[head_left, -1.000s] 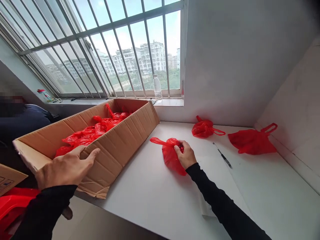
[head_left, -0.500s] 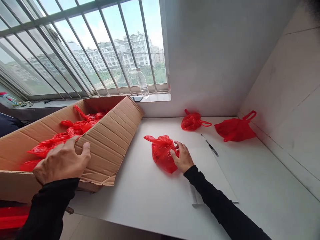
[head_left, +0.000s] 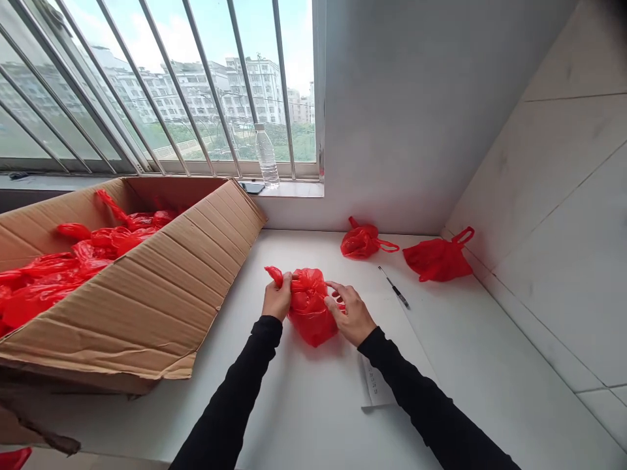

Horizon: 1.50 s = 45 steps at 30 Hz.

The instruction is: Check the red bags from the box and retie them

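A filled red plastic bag (head_left: pixel 312 320) rests on the white table between my two hands. My left hand (head_left: pixel 277 299) is closed on the bag's left handle, whose loose tip sticks up above the fingers. On the opposite side, my right hand (head_left: pixel 351 313) has its thumb and fingers curled around a bit of red plastic at the bag's right edge. What the bag contains is hidden by the crumpled plastic. Under my right forearm lies a white printed sheet (head_left: pixel 376 385), partly covered by the sleeve.
To the left stands a cardboard box (head_left: pixel 196 261) heaped with red bags (head_left: pixel 93 251). Two more red bags, one (head_left: pixel 361 241) by the wall and another (head_left: pixel 438 259) in the corner, sit behind a pen (head_left: pixel 394 287). A bottle (head_left: pixel 266 156) and a phone (head_left: pixel 251 188) are on the windowsill.
My left hand has left the cardboard box and come right to grip the bag's left handle. My right hand stays at the bag's right side. The view has shifted slightly.
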### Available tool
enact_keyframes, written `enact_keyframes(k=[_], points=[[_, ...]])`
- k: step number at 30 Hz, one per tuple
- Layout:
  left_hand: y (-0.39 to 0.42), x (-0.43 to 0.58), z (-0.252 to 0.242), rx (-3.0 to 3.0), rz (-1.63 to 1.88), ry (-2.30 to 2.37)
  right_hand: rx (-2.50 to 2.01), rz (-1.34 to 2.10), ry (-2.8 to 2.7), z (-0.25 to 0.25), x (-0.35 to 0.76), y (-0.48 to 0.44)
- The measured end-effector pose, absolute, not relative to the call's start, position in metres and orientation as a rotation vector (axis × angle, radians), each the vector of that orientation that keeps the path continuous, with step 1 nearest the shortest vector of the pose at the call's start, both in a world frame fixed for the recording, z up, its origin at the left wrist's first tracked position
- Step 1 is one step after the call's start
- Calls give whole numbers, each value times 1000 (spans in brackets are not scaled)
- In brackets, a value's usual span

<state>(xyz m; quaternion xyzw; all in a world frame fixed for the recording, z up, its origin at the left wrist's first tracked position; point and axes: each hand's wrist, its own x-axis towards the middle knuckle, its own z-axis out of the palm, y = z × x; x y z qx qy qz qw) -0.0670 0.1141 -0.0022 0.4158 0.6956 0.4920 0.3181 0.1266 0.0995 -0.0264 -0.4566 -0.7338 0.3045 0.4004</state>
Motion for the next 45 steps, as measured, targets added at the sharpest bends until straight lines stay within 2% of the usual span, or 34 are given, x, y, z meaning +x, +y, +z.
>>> enact_keyframes(k=[5, 14, 19, 24, 28, 33, 39, 45], points=[[113, -78, 4, 1081, 1284, 1743, -1223, 1012, -1887, -23, 134, 101], [110, -73, 3, 885, 1331, 1635, -1172, 771, -2065, -25, 129, 87], [105, -68, -9, 867, 1339, 1716, -1180, 950, -1980, -23, 134, 86], [102, -88, -5, 1024, 1315, 2046, -1133, 1042, -1794, -15, 143, 72], [97, -104, -1, 1204, 1247, 2246, -1150, 965, -1923, -14, 145, 57], [87, -74, -20, 1655, 1253, 2061, -1208, 564, -1982, -24, 127, 74], [80, -46, -63, 1900, 1065, 1877, -1295, 811, -2075, -55, 89, 97], [82, -63, -78, 2010, 970, 1848, -1335, 859, -2061, -60, 79, 89]])
